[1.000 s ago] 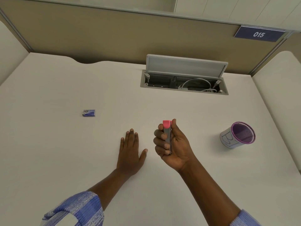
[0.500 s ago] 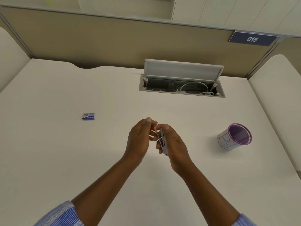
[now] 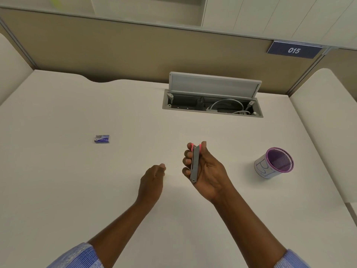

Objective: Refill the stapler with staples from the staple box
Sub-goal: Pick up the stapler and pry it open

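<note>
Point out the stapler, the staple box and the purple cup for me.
stapler (image 3: 194, 164): head view, on its grey metal side.
staple box (image 3: 102, 138): head view, on the blue top face.
purple cup (image 3: 265, 169): head view, on its white outer wall.

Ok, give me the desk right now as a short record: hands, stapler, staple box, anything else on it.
right hand: closed around the slim grey stapler with pink tip, held above the desk, tip pointing away
left hand: loosely curled, empty as far as visible, apart from the stapler
small blue staple box: lying on the white desk, far left, untouched
purple mesh pen cup: standing to the right
grey cable hatch: lid propped open, white cables inside
</note>
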Motion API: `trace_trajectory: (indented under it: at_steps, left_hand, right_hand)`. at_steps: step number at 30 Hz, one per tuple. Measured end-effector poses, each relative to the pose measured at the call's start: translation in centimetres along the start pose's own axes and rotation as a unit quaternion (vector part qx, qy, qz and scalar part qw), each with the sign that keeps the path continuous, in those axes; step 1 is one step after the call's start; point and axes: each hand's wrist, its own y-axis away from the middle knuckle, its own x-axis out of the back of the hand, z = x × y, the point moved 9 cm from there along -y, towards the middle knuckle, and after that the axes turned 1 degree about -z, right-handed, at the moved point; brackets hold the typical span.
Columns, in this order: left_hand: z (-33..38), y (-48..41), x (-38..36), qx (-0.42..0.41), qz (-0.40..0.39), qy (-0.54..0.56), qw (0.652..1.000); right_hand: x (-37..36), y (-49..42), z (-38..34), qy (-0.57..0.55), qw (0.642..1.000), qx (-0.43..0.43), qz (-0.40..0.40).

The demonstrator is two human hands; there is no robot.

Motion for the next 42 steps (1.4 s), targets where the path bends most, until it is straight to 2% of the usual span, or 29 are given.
trace_trajectory:
  at_steps: [4, 8, 11, 15, 18, 22, 31, 39, 42]
  left_hand:
    - [0.7, 0.3, -0.4, -0.006, -0.007, 0.019, 1.000]
    - [5.4, 1.3, -0.1, -0.056, 0.005, 0.087, 0.995]
    - [10.2, 2.5, 0.5, -0.139, 0.015, 0.089, 0.986]
    - [15.2, 4.1, 0.6, -0.264, 0.011, 0.005, 0.965]
    - [16.1, 3.9, 0.1, -0.261, -0.036, -0.001, 0.965]
    - [16.6, 3.4, 0.0, -0.270, -0.056, -0.021, 0.961]
    - [15.9, 2.8, 0.5, -0.262, -0.049, 0.001, 0.964]
    - [15.1, 2.5, 0.2, -0.234, -0.064, 0.051, 0.969]
    - [14.2, 2.8, 0.1, -0.210, -0.040, 0.072, 0.974]
  right_hand:
    - [0.2, 0.0, 0.0, 0.022, 1.000, 0.000, 0.002]
    - [0.7, -0.1, -0.1, 0.084, 0.996, 0.012, 0.019]
    - [0.9, -0.1, -0.3, 0.135, 0.989, 0.036, 0.043]
    - [1.1, 0.0, -0.8, 0.224, 0.967, 0.093, 0.081]
    - [1.1, -0.1, -1.2, 0.240, 0.960, 0.107, 0.094]
    - [1.2, -0.5, -0.8, 0.214, 0.968, 0.093, 0.096]
    - [1.0, -1.1, -0.1, 0.182, 0.975, 0.081, 0.097]
    - [1.8, -0.8, -2.2, 0.216, 0.957, 0.121, 0.152]
    - [2.0, -0.3, -4.4, 0.274, 0.932, 0.163, 0.172]
